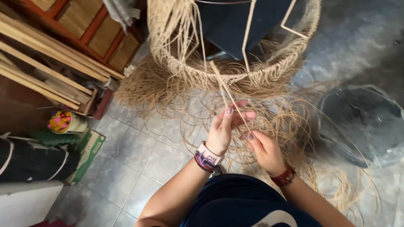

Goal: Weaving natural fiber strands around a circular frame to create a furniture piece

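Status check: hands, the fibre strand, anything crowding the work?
Both hands, left hand and right hand, pinching one pale fibre strand. Strand runs up to woven basket rim. Loose fibres tangled around them on floor.

Both hands' fingers on pale straw strands below a half-woven basket.

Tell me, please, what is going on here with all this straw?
A person is working pale straw strands by hand. The left hand pinches a long strand that runs up to a half-woven round basket frame, while the right hand grips strands lower down. Loose straw lies spread over the tiled floor, beside a clear plastic tub.
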